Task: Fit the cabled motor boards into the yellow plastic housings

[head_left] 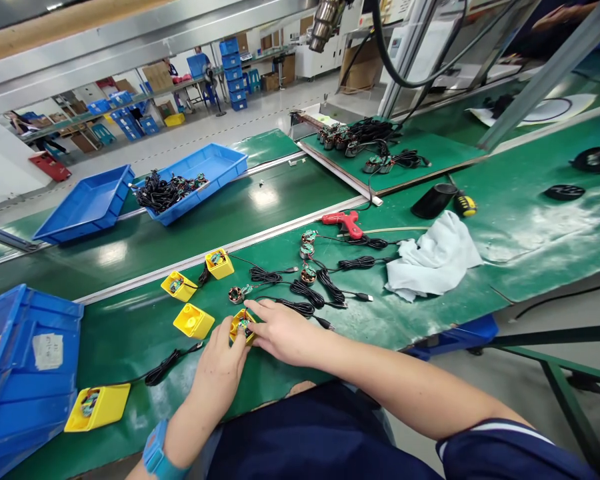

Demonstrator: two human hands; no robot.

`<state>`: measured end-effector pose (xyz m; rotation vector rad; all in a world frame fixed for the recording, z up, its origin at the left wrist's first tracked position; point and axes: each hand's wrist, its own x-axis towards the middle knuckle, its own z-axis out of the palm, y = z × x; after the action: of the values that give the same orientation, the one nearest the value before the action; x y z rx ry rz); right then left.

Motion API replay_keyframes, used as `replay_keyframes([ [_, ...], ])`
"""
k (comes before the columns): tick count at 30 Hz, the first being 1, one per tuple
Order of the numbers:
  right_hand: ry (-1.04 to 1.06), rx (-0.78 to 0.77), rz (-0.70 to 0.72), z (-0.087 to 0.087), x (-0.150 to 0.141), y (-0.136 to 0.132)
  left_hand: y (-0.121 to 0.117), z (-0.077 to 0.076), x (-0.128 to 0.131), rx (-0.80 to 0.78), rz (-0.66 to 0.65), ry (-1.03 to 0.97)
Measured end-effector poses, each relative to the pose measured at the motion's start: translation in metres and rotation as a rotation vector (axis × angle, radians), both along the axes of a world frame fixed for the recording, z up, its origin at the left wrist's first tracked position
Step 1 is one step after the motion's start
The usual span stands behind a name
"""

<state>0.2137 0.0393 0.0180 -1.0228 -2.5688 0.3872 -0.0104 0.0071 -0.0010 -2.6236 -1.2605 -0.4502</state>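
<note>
Nearest bit first: a chunky blue wristband, cut off along the bottom edge. The left hand is closed around a small yellow box near the worktop's front edge, thumb tip inside it. The right hand has fingers on the box's far and right sides, but they hide so much that I can't tell if it's really gripping. There's a green circuit board in there, mostly covered by fingertips.

Big blue bin on the left is cut off too, so its contents barely show; the paper label's writing is unreadable. Glossy black cables lie bundled in the middle. Right of those, a crumpled pale cloth, soft and wrinkly, then a smooth red glue gun. Farther left, a shallow blue tray has tangled cables. The people way back are too small to make out.
</note>
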Motion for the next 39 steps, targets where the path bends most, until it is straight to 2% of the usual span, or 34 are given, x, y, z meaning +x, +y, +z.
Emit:
replay_keyframes([
  [23,-0.090,-0.020,0.007,0.004,-0.007,0.000,-0.002,0.001,0.007,0.017,0.022,-0.026],
  [35,0.022,0.132,0.026,-0.016,-0.006,0.006,-0.003,0.001,0.008,-0.006,0.025,-0.084],
  [39,0.010,0.153,0.086,-0.017,-0.007,0.013,-0.001,-0.002,0.006,0.009,0.008,-0.114],
])
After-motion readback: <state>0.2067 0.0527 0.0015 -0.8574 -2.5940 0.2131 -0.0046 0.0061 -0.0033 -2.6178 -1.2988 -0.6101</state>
